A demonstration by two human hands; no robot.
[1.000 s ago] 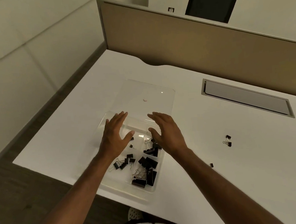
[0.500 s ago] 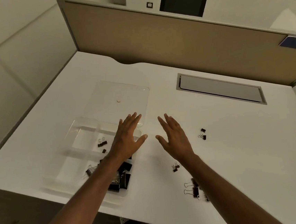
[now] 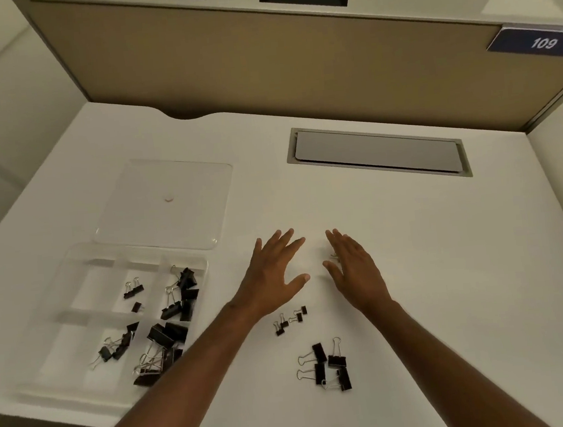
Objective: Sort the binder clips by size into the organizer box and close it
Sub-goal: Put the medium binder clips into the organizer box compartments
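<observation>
Both the left hand (image 3: 272, 276) and right hand (image 3: 354, 268) hover flat, fingers straight (holding nothing). Loose clips (image 3: 326, 367) lie nearer the person than the hands; the organizer box (image 3: 73, 278) sits left of them.

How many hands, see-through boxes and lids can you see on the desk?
Hands: 2 (left hand, right hand)
Organizer box: 1
Lid: 1
Total: 4

black binder clips (image 3: 325, 364) with silver wire handles, clear organizer box (image 3: 72, 268), white desk (image 3: 416, 269), tan partition (image 3: 258, 60), navy sign (image 3: 538, 42) upper right, possibly white numerals.
</observation>
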